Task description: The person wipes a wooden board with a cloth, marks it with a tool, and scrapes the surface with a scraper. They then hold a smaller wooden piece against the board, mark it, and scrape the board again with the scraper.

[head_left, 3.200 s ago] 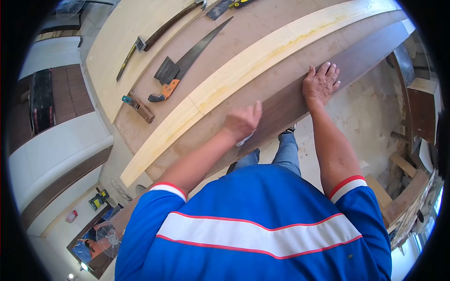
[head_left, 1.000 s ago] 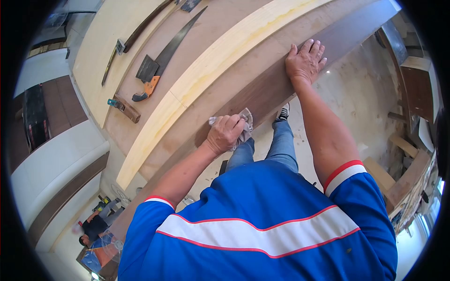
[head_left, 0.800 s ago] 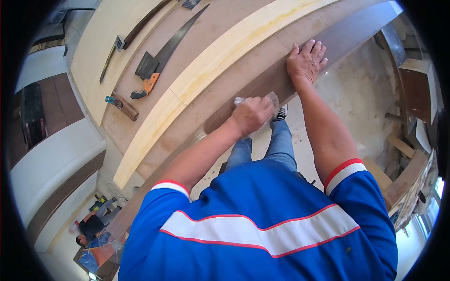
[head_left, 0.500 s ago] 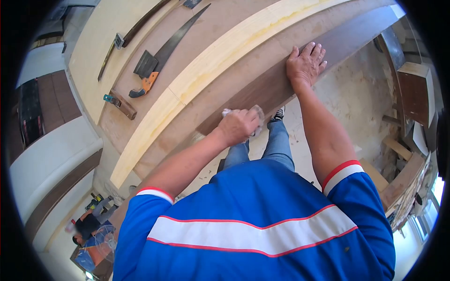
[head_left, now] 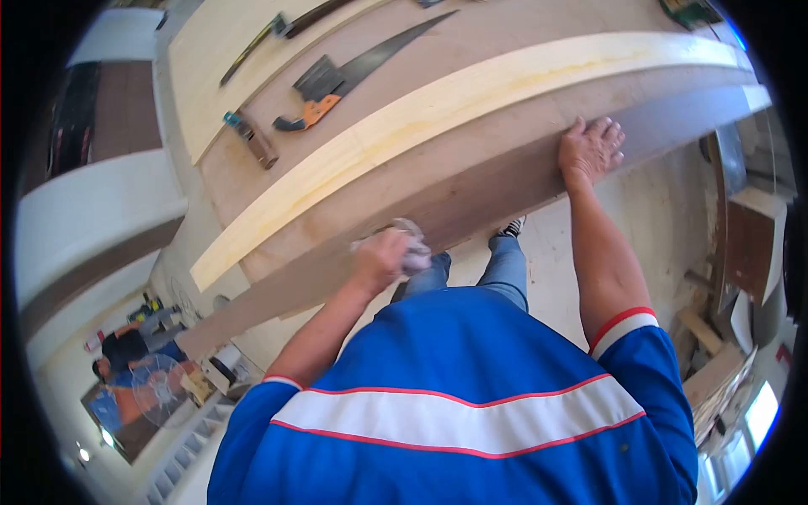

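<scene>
A long dark-brown board (head_left: pixel 497 181) runs diagonally along the near edge of the workbench. My left hand (head_left: pixel 383 257) is closed on a crumpled whitish cloth (head_left: pixel 410 246) against the board's left part; its fingers are slightly blurred. Farther right, my right hand (head_left: pixel 592 151) lies flat on the board with its fingers spread and nothing in it. Beyond the board, a long pale wooden strip (head_left: pixel 438 103) lies on the brown bench surface (head_left: pixel 379 88).
A handsaw (head_left: pixel 313 111) with an orange and black handle, a wooden plane (head_left: pixel 252 139) and a hammer (head_left: pixel 252 49) lie beyond the strip. Lower left are a fan (head_left: pixel 160 389) and another person (head_left: pixel 126 347). A brown box (head_left: pixel 754 240) stands at right.
My left hand has moved left along the board with the cloth. My right hand still rests flat on the board. The camera view has turned, shifting the bench and tools.
</scene>
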`<state>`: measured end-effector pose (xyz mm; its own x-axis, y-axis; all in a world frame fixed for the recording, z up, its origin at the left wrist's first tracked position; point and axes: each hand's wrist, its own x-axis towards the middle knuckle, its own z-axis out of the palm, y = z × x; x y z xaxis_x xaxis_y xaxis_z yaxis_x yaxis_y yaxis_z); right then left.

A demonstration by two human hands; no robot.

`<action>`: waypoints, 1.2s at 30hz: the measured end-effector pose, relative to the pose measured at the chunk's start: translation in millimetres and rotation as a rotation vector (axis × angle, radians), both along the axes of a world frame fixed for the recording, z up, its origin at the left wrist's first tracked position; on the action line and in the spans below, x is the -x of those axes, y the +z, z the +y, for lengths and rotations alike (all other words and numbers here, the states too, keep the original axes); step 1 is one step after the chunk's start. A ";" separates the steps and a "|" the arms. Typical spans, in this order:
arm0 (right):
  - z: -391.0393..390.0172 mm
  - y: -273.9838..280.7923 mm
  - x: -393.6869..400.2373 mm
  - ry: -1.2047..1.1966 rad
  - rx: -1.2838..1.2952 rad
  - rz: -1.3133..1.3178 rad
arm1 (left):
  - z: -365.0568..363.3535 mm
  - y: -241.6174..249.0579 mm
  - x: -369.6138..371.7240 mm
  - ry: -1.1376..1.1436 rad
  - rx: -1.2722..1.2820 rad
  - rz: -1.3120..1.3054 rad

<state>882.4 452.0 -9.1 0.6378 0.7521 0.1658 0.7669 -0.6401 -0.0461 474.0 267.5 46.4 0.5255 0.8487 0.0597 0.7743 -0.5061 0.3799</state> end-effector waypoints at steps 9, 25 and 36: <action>3.9 10.1 6.0 -0.005 0.085 0.081 | -59.2 -14.0 107.9 1.326 0.144 0.203; 9.7 -8.8 -15.4 0.021 0.163 0.073 | -39.2 -46.3 -14.9 1.144 -0.188 0.248; -38.0 -51.9 41.4 0.993 -0.281 -0.488 | -126.5 -41.3 172.5 1.807 0.023 0.497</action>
<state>840.9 414.1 -61.0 -0.3969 0.7852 0.4753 0.9041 0.2451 0.3501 301.4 141.0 5.0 -0.9273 0.3254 0.1851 0.3267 0.9448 -0.0244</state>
